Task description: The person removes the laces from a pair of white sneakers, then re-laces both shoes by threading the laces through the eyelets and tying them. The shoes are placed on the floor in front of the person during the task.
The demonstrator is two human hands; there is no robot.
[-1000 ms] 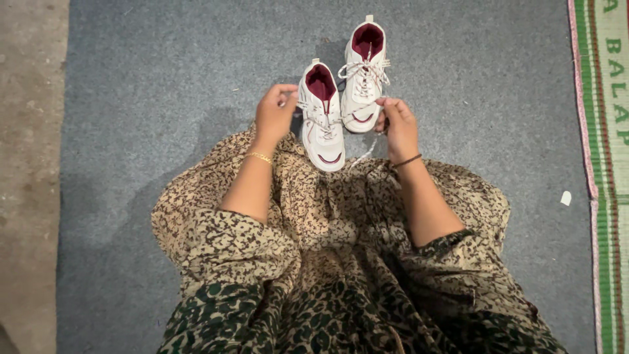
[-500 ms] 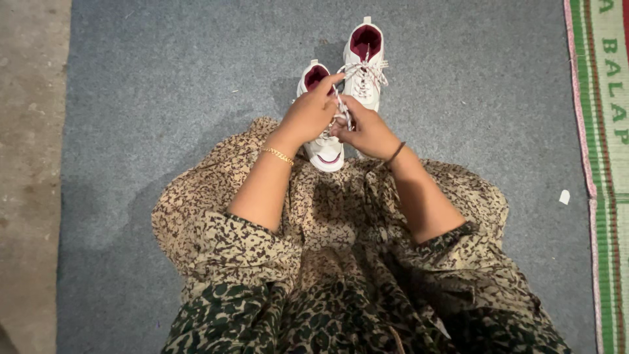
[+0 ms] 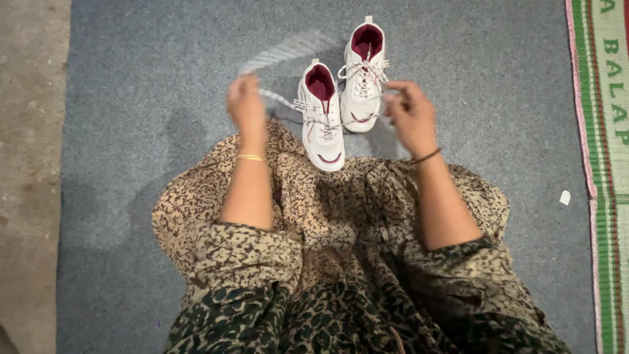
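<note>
Head view: the near white sneaker (image 3: pixel 322 117) with a dark red lining lies on the grey carpet (image 3: pixel 164 78), its toe touching the patterned skirt (image 3: pixel 314 216). The left hand (image 3: pixel 246 105), blurred, pinches one lace end (image 3: pixel 278 98) out to the sneaker's left; the right hand (image 3: pixel 411 115) grips the other end on its right. The second sneaker (image 3: pixel 363 69) stands just behind, touching it. A green striped mat (image 3: pixel 606 164) lies far right of the sneaker, with a small white scrap (image 3: pixel 566 197) beside it.
</note>
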